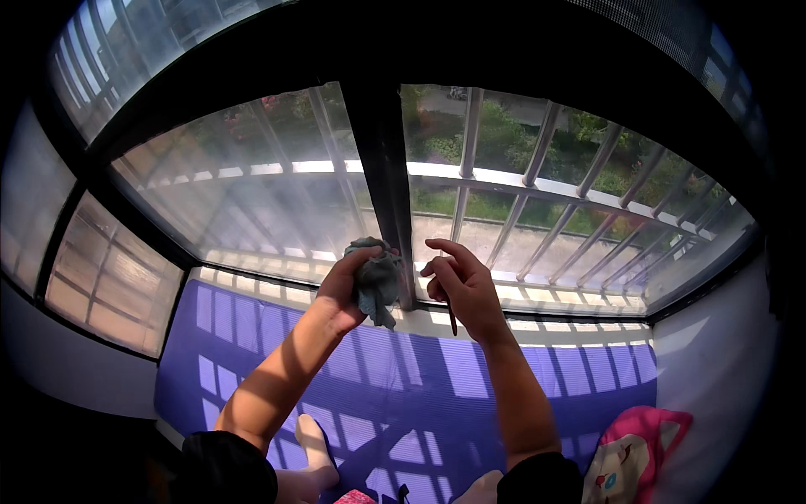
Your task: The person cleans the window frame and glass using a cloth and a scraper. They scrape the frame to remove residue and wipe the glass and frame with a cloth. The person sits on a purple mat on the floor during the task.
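Note:
My left hand [344,281] is wrapped round a crumpled grey-green cloth [379,281]. The cloth's lower end hangs free, close to the dark upright frame [388,185] between two window panes. To the right of that frame, my right hand [464,290] is held up before the right pane [554,185], index finger raised and the other fingers curled. A thin, dark, stick-like thing [454,321] juts down below these fingers; its upper part is mostly hidden. The left pane [243,185] looks hazy, while bars and greenery show more sharply through the right one.
A purple mat [361,378] striped with shadows covers the surface below the window. At its right end lies a pink cushion-like thing [642,454] with a printed picture. My bare foot [315,445] rests on the mat. White walls [714,370] flank the window.

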`<state>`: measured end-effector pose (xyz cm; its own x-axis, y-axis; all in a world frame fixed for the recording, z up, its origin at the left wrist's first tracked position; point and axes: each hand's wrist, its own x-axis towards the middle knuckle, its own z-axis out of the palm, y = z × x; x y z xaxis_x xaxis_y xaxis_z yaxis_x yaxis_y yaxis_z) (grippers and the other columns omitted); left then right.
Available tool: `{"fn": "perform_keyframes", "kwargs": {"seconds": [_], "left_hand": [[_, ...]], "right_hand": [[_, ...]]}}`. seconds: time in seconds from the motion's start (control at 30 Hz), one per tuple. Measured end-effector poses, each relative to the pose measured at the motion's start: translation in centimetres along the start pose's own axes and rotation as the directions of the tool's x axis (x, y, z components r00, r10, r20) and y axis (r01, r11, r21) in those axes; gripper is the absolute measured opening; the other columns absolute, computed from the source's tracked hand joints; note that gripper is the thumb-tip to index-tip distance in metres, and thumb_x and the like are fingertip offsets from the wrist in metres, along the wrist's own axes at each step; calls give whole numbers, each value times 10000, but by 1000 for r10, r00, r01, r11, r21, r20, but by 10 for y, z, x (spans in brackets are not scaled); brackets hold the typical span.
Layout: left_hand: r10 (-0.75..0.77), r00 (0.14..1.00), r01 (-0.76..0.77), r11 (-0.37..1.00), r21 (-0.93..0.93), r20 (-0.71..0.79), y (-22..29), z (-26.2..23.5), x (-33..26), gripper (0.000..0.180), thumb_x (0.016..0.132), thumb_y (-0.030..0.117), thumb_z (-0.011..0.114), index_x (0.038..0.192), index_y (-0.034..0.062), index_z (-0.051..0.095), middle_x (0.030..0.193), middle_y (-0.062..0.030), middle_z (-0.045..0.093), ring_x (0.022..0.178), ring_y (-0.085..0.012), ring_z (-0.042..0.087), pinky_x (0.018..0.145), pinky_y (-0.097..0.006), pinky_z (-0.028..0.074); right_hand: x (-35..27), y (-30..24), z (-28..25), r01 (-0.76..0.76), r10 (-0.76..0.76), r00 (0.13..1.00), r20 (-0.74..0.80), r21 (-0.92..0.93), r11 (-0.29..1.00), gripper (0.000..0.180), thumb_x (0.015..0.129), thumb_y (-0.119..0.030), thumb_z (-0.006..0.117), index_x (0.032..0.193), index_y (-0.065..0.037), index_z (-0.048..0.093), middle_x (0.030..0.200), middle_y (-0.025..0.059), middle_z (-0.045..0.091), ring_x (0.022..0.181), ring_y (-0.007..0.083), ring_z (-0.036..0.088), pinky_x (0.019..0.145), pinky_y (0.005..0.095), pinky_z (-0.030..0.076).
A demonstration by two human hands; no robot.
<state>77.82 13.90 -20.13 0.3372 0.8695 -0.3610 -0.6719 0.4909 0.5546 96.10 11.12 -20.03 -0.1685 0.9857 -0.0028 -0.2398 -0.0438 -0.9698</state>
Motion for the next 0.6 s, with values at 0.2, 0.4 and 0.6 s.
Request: {"fn": "perform_keyframes", "kwargs": {"seconds": [0.2,0.4,0.6], "left_hand": [[35,982,-14,994,-110,184,-4,30,11,270,791,94,512,1031,-20,468,951,-135,566,841,-227,582,757,-321,487],[-75,953,99,993,-69,293,3,31,15,387,809,72,454,1182,-31,430,1073,-149,551,945,-224,574,825,-317,487],[-124,951,166,977,-132,282,-11,22,26,354,845,101,440,1166,-49,423,1114,-165,527,1001,-240,554,881,-331,462]], "right_hand": [[26,-49,23,121,-125,983,-136,-36,992,319,896,-149,482,1152,41,455,785,77,599,595,61,508,550,191,423],[23,-66,24,-13,-27,979,-200,-195,981,300,909,-144,465,1143,40,497,760,55,588,578,56,446,520,186,381],[11,-74,29,-33,-23,964,-265,-203,979,348,927,-134,404,1234,30,415,799,49,590,659,66,524,608,188,433]]}}
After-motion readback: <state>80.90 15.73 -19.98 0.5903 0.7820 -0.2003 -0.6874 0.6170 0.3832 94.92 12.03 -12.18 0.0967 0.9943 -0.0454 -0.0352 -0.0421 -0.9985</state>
